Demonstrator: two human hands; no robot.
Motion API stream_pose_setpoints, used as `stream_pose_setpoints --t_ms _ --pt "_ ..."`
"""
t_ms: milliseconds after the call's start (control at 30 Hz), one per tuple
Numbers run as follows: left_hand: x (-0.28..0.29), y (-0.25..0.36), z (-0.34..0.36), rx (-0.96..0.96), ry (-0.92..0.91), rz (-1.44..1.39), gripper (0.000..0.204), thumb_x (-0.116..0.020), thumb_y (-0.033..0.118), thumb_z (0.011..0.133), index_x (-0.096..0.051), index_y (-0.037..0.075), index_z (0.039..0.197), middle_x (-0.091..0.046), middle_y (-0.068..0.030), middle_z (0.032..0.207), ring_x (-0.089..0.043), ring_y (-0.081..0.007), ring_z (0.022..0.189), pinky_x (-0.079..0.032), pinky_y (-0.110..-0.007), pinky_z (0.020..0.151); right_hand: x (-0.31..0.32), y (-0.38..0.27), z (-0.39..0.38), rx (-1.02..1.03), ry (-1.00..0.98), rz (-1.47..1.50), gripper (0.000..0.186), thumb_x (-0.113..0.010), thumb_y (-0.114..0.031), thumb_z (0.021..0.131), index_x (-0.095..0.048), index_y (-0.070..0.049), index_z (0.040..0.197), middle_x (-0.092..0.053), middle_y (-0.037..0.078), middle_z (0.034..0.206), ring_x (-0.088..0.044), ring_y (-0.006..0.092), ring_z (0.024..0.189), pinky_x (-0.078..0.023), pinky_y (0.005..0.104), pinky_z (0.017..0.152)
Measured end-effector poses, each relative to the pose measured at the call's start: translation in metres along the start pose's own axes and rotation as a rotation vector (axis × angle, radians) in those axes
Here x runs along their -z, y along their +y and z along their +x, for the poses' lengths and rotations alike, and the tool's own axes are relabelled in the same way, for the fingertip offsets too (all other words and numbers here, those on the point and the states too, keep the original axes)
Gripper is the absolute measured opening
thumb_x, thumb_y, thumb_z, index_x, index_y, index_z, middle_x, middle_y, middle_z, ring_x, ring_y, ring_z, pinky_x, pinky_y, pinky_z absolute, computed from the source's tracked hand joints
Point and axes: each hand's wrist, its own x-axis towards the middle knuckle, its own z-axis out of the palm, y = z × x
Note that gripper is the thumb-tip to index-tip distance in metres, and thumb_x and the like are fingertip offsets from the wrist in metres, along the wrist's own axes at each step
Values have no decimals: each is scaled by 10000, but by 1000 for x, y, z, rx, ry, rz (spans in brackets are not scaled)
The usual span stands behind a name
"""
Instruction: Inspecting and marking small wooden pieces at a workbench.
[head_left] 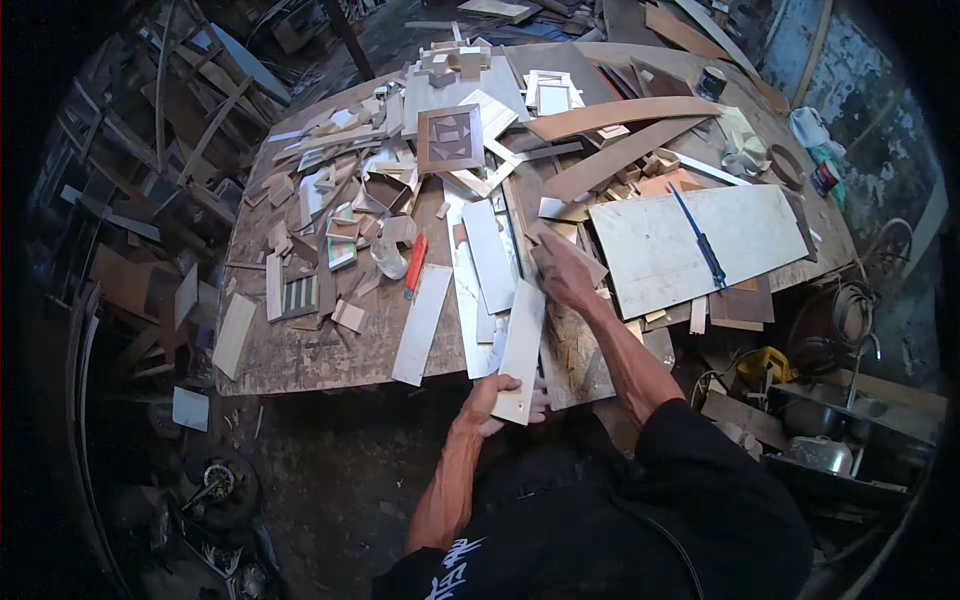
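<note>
My left hand [492, 402] grips the lower end of a narrow pale board [520, 350] at the table's near edge. My right hand [565, 275] reaches over the table, its fingers curled at a short wooden offcut [590, 260], partly hiding it. Beside them lie more pale strips [488, 248] and another narrow board [421, 325]. Left of these is a red-handled tool [415, 262] with a clear plastic cup [390, 260] nearby. To the right, a long blue clamp or tool [702, 240] rests on a wide pale panel [640, 260].
The worktable [330, 370] bears many offcuts, a small square frame [449, 112], curved strips [610, 115] and cans [711, 83]. Scrap boards [135, 270] lean at the left, wheeled machinery [215, 485] stands below, and a metal sink [820, 450] is at the lower right.
</note>
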Motion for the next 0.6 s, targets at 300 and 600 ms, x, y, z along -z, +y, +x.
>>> stream_pose_setpoints --t_ms 300,600 --pt "2 -10 -4 -193 7 333 505 -504 90 879 -392 -67 1346 -604 -244 1136 -642 -343 1015 -544 -406 834 6 -22 -100 32 83 196 513 -471 15 843 -494 -101 1343 -556 186 1294 -546 332 1194 -434 364 996" --pt "33 -46 14 -757 441 806 573 -552 30 877 -376 -9 1421 -574 -206 1249 -561 -236 1110 -430 -314 946 -28 -40 -161 68 -165 -183 530 -500 -153 908 -399 -219 1425 -462 83 1426 -562 301 1181 -144 715 1039"
